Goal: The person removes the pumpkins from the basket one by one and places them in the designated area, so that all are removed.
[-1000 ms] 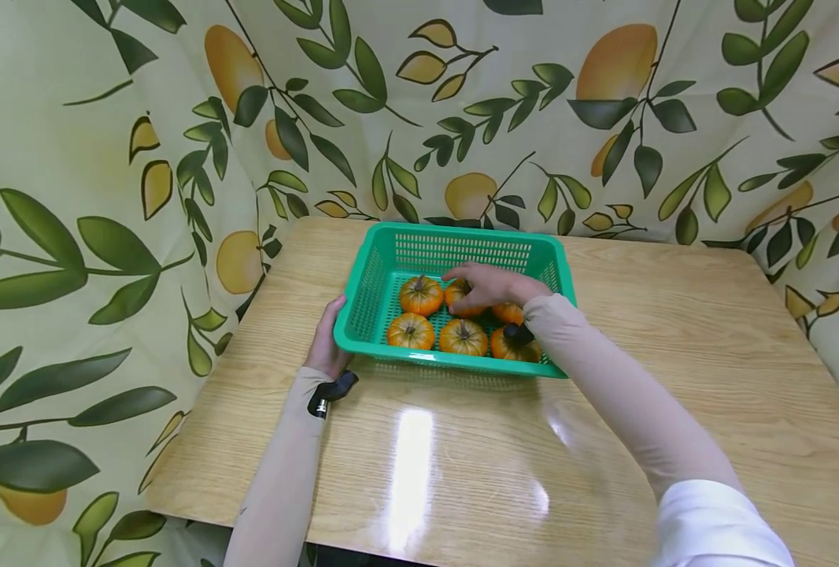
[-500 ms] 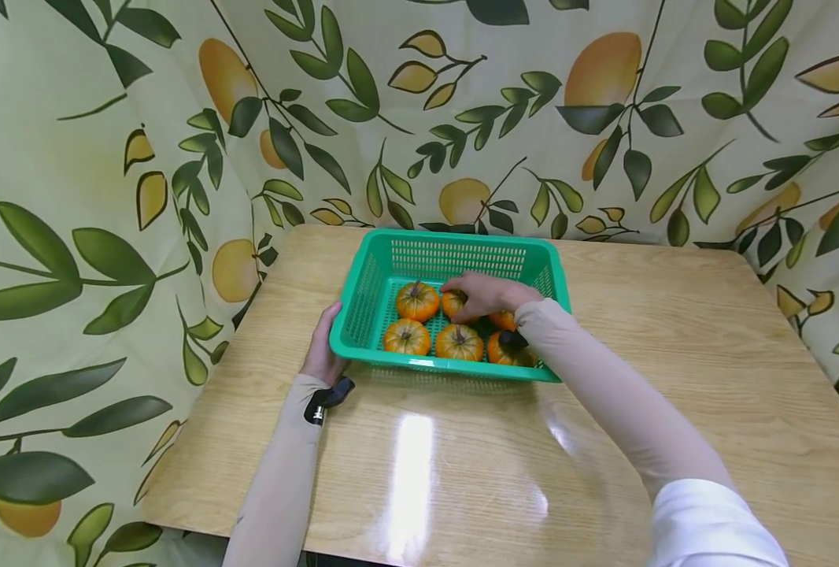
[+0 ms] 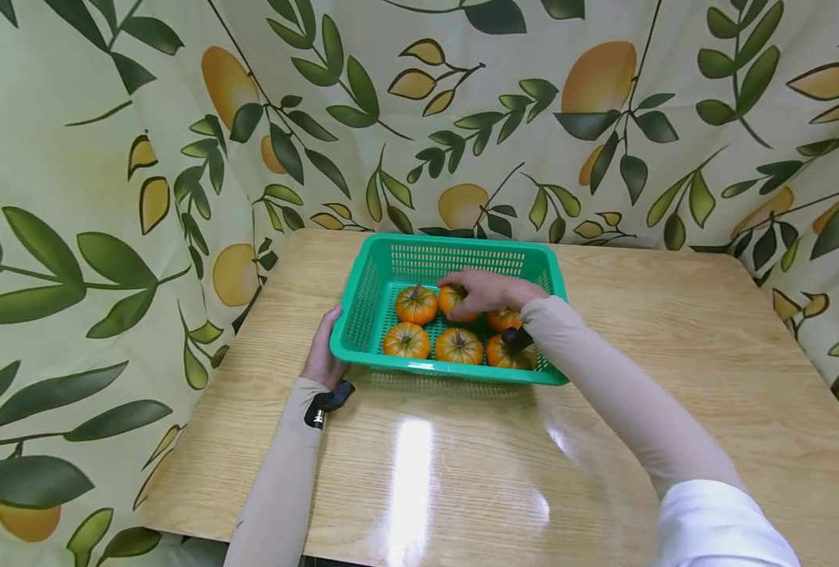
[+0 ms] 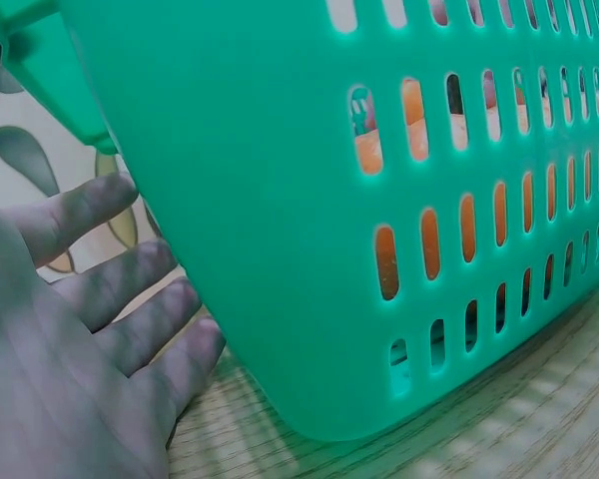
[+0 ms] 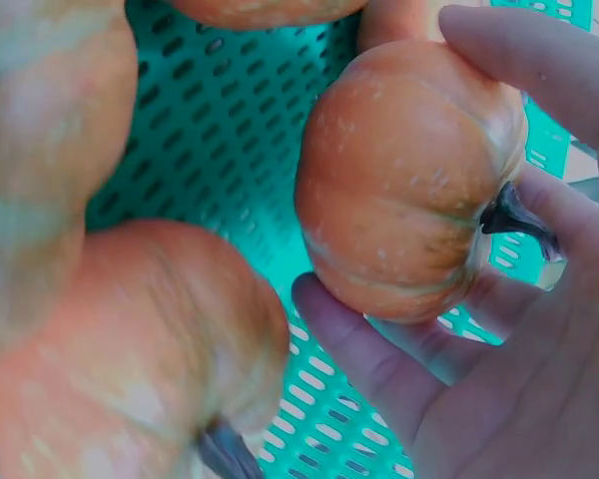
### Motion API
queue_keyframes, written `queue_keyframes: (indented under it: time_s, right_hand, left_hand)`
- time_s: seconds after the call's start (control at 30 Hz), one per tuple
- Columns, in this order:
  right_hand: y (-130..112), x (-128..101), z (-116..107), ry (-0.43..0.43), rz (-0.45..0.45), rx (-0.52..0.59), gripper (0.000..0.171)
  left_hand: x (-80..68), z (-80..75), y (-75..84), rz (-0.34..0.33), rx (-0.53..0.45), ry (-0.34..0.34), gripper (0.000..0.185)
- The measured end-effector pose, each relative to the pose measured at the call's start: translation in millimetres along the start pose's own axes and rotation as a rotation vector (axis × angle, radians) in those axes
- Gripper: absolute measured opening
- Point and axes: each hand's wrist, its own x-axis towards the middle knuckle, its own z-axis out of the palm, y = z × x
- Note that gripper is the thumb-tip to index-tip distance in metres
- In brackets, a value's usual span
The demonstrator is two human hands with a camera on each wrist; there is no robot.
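A green plastic basket (image 3: 363,295) stands on the wooden table and holds several small orange pumpkins. My right hand (image 3: 486,290) reaches into it and grips one pumpkin (image 3: 452,299) in the back row, fingers and thumb curled round it (image 5: 409,180). That pumpkin is tipped on its side, stem toward my palm. Other pumpkins (image 5: 130,359) lie close beside it on the basket floor. My left hand (image 3: 323,354) rests with straight fingers (image 4: 130,319) against the basket's outer left wall (image 4: 309,200).
The wooden table (image 3: 674,378) extends to the right and front of the basket. A leaf and lemon patterned curtain (image 3: 108,197) closes off the back and both sides. Black wrist cameras (image 3: 326,400) sit on both sleeves.
My right hand has closed round the back-row pumpkin and tipped it slightly. The left hand stays against the basket wall. The head view has shifted a little.
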Motion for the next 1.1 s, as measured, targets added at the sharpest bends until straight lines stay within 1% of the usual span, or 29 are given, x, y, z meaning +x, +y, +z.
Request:
queue_keyframes:
  time_s: [0.1, 0.23, 0.33, 0.47, 0.63, 0.73, 0.9, 1.0, 1.1]
  right_hand:
    - [-3, -6, -6, -0.005, 0.011, -0.022, 0.07]
    - [-7, -11, -11, -0.015, -0.004, -0.068, 0.068]
    - [-8, -14, -12, -0.003, -0.008, -0.081, 0.068]
    - [-7, -18, -11, 0.04, -0.025, -0.045, 0.068]
    - [-4, -23, -11, 0.115, -0.052, 0.006, 0.062]
    - [-1, -26, -10, 0.13, -0.051, 0.004, 0.06]
    - [1, -31, -8, 0.133, -0.052, -0.017, 0.059]
    - [1, -33, -7, 0.159, -0.057, -0.021, 0.058]
    - [2, -36, -9, 0.192, -0.06, 0.001, 0.058]
  left_hand:
    - [0.3, 1.3, 0.4, -0.006, 0.008, -0.005, 0.068]
    - [-1.8, 1.6, 0.3, -0.007, 0.004, 0.002, 0.067]
    - [-2.3, 2.1, 0.1, -0.002, 0.003, 0.002, 0.068]
    - [-1.7, 3.4, -0.2, 0.003, -0.003, -0.003, 0.069]
    - [-1.5, 5.6, 0.4, -0.007, -0.02, -0.007, 0.068]
    - [-1.8, 5.7, -0.1, -0.02, -0.022, 0.005, 0.068]
    - [-1.9, 5.4, -0.6, -0.019, -0.003, 0.028, 0.07]
    - [-2.7, 4.8, -0.1, -0.012, 0.003, 0.026, 0.071]
    - [-3.2, 4.4, -0.6, -0.01, -0.007, 0.02, 0.071]
